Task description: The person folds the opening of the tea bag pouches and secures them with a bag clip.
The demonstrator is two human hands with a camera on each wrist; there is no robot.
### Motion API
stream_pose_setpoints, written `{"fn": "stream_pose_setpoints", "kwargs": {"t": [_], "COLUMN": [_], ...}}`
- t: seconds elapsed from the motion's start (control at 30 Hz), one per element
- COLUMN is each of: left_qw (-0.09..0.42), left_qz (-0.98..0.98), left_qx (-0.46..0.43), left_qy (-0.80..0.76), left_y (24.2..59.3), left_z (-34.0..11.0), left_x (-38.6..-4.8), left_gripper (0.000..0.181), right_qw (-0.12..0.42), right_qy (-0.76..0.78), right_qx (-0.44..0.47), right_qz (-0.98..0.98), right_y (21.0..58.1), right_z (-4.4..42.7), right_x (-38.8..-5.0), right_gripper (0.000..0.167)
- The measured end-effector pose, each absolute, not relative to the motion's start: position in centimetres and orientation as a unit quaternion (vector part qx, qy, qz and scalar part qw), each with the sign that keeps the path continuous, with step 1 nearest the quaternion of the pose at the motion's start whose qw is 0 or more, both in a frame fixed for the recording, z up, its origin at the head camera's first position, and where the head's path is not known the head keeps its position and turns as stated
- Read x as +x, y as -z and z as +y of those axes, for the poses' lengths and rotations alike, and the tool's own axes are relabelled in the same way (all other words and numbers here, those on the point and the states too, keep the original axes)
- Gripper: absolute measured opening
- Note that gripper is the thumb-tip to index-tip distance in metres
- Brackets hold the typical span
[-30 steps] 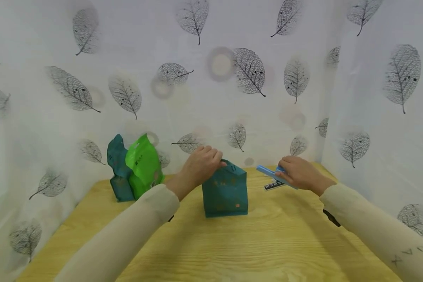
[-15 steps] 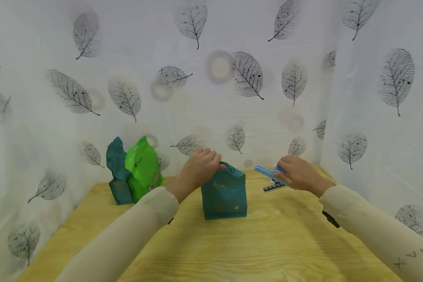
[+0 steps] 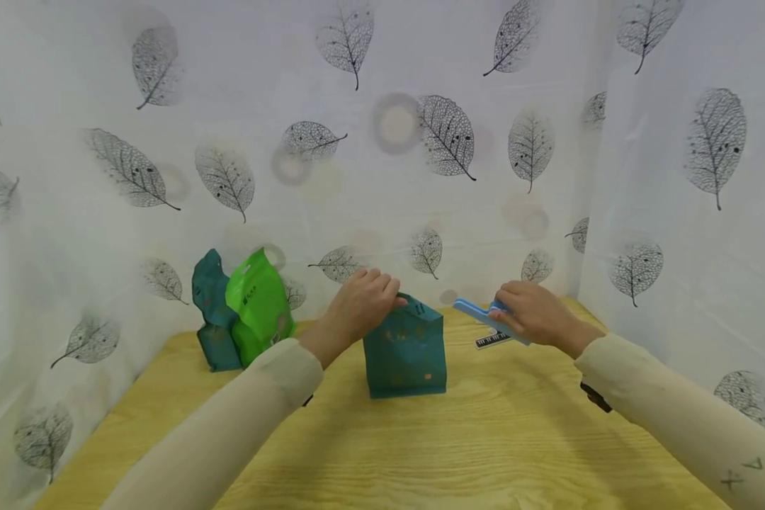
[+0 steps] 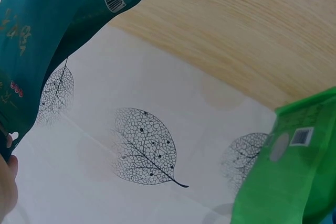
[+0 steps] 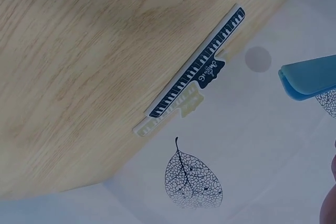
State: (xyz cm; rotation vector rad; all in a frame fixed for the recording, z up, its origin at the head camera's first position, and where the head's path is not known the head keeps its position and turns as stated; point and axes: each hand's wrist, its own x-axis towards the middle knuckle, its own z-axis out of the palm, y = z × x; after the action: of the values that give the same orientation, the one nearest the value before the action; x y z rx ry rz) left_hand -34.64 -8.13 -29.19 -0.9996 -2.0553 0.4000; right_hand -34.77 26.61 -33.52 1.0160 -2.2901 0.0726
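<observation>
My left hand (image 3: 365, 301) grips the top edge of a teal pouch bag (image 3: 404, 361), which stands upright on the table. In the left wrist view the same teal bag (image 4: 31, 40) fills the upper left, with a little of the hand at the edge. Off to the right, my right hand (image 3: 535, 312) holds a long blue bag clip (image 3: 474, 309) in the air, apart from the bag. One end of this blue clip (image 5: 310, 77) enters the right wrist view at the right. Beyond it on the table lies a black-and-white clip (image 3: 492, 340) with a piano-key pattern.
Back left, a second teal bag (image 3: 219, 343) stands beside a bright green bag (image 3: 260, 304). A pale yellow piano-key clip (image 5: 168, 114) lies against the black one. The wooden table (image 3: 382, 453) meets leaf-printed curtains (image 3: 357, 191) at the back and sides.
My right hand has moved slightly left with the blue clip, nearer the teal bag. My left hand keeps its grip. The head view has shifted a little.
</observation>
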Motion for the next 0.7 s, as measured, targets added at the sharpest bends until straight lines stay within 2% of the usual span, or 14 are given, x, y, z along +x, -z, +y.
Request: {"fn": "stream_pose_setpoints", "kwargs": {"t": [0.3, 0.7], "left_qw": [0.399, 0.410], "left_qz": [-0.813, -0.808], "left_qx": [-0.395, -0.393], "left_qy": [-0.157, -0.158], "left_y": [29.2, 29.3], "left_z": [-8.2, -8.2], "left_x": [-34.4, -34.5], "left_gripper": [0.035, 0.036], "right_qw": [0.345, 0.356], "right_qy": [-0.036, -0.036], "right_qx": [0.416, 0.436], "right_qz": [-0.840, -0.826], "right_y": [33.3, 33.3], "right_z": [26.0, 25.3], "right_x": [-34.5, -34.3], "right_gripper": [0.030, 0.041]}}
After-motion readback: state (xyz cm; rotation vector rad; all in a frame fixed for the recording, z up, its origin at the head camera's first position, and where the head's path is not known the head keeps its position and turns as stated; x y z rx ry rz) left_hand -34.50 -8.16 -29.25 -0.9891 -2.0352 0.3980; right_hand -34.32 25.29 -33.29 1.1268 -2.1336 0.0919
